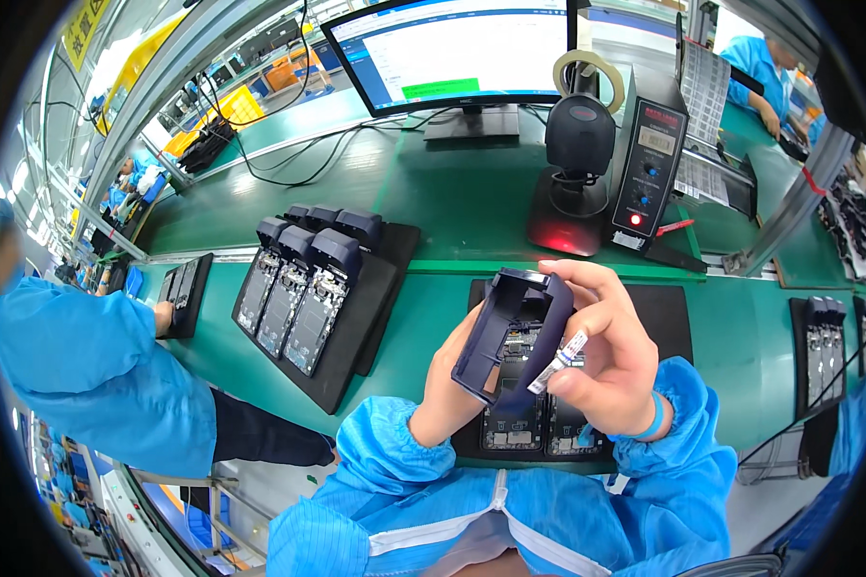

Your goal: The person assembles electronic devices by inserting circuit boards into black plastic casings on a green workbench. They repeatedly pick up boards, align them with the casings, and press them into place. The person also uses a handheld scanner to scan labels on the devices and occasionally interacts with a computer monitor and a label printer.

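Note:
Above the bench I hold a dark navy plastic housing (pixel 469 358), hollow side up and tilted. My left hand (pixel 445 392) grips its left side, with most fingers hidden behind it. My right hand (pixel 614 358) is closed, with a small white printed label strip (pixel 560 362) between thumb and fingers against the housing's right side. Its upper fingertips reach the housing's top end. Below lie circuit-board units (pixel 512 430) on a black foam pad (pixel 666 322), partly covered by my hands and the housing.
To the left, a black tray (pixel 375 288) bears several board units with dark heads. Behind stand a monitor (pixel 462 58), a scanner on a stand (pixel 579 144) with a tape roll, and a black control box (pixel 649 159). A co-worker in blue (pixel 96 370) works at left.

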`<action>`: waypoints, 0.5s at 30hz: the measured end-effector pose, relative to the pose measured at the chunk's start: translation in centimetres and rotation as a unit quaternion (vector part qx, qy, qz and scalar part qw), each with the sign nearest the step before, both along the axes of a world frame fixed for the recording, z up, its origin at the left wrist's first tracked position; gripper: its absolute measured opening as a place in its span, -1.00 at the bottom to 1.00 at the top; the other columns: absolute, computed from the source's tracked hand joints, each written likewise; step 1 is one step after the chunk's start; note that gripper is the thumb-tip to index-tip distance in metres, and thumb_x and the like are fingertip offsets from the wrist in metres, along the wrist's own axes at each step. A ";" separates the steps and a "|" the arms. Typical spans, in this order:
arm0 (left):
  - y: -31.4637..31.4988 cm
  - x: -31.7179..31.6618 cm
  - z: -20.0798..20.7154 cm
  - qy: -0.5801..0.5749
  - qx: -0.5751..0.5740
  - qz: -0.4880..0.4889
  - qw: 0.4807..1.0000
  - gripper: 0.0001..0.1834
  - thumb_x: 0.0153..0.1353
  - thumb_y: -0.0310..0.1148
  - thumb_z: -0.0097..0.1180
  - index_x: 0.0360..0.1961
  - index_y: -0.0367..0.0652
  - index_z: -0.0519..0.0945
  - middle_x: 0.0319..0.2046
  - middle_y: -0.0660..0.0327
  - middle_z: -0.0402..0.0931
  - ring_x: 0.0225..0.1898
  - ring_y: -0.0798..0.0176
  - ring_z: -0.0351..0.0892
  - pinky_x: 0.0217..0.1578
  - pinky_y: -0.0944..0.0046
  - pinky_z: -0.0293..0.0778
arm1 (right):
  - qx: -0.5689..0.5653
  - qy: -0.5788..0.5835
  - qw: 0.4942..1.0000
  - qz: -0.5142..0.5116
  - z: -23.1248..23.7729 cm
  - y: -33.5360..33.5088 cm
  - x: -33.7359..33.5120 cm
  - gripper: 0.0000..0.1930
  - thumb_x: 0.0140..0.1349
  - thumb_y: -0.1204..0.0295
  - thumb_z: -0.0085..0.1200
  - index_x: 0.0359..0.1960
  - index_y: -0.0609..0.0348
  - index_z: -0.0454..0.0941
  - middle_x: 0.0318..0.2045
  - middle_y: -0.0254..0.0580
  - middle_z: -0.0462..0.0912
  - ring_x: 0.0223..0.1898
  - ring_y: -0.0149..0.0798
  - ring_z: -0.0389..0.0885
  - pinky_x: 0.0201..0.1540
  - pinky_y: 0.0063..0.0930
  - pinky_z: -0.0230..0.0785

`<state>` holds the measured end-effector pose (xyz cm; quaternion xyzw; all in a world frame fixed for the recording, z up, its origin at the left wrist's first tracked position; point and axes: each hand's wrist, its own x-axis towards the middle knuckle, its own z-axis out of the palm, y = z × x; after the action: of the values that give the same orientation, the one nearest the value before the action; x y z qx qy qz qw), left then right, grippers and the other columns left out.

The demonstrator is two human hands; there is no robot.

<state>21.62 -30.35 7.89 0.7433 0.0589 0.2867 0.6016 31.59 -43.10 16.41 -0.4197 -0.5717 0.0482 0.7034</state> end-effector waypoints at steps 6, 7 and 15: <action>-1.0 -1.3 3.0 0.043 -0.031 -0.028 0.998 -0.41 -0.05 -0.43 0.12 0.06 -0.31 0.28 -0.04 0.02 0.36 -0.03 0.10 0.41 -0.06 0.26 0.36 | -0.015 0.061 0.998 0.007 0.2 -0.8 -1.2 -0.45 -0.22 0.41 0.35 -0.21 0.19 0.28 -0.12 -0.03 0.28 -0.10 -0.24 0.34 -0.13 -0.39 0.29; -1.1 -1.4 3.2 0.028 -0.014 -0.030 0.999 -0.43 -0.05 -0.45 0.10 0.05 -0.30 0.29 -0.03 0.01 0.35 -0.01 0.07 0.39 -0.05 0.24 0.35 | -0.039 0.041 0.998 0.016 0.0 -0.9 -0.8 -0.31 -0.22 0.30 0.36 -0.09 0.17 0.18 -0.16 -0.16 0.27 -0.14 -0.33 0.31 -0.15 -0.43 0.24; -0.9 -2.2 5.6 0.173 0.125 -0.106 0.971 -0.57 0.00 -0.42 0.17 -0.08 -0.26 0.37 -0.17 0.15 0.42 -0.11 0.25 0.40 -0.09 0.28 0.33 | -0.278 -0.181 0.940 -0.079 -1.2 -1.7 1.0 -0.40 0.06 0.28 0.08 0.08 0.30 0.14 -0.21 0.05 0.42 -0.17 -0.02 0.43 -0.14 -0.32 0.27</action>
<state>19.41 -31.28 13.54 0.8531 0.0463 0.0931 0.5113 32.57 -44.84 15.21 -0.6437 -0.6182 0.0725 0.4453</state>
